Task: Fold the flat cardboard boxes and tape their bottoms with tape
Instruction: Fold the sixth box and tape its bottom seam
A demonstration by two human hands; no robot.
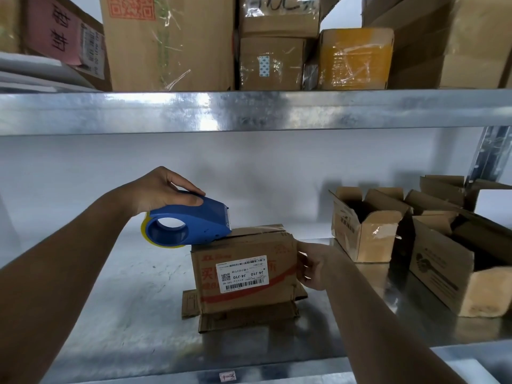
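A small cardboard box (243, 275) stands upside down on the metal shelf (124, 314), its lower flaps splayed out on the shelf and a white label on its front. Clear tape runs along its closed upper face. My left hand (169, 189) grips a blue tape dispenser (191, 224) from above; the dispenser's front end rests on the box's top left edge. My right hand (313, 266) holds the box's right side, fingers curled against that face.
Several open cardboard boxes (368, 231) stand on the shelf at the right, close to my right arm. The steel beam of the upper shelf (249, 112) runs overhead, loaded with taped cartons (169, 42). A shelf post (487, 153) rises at the far right.
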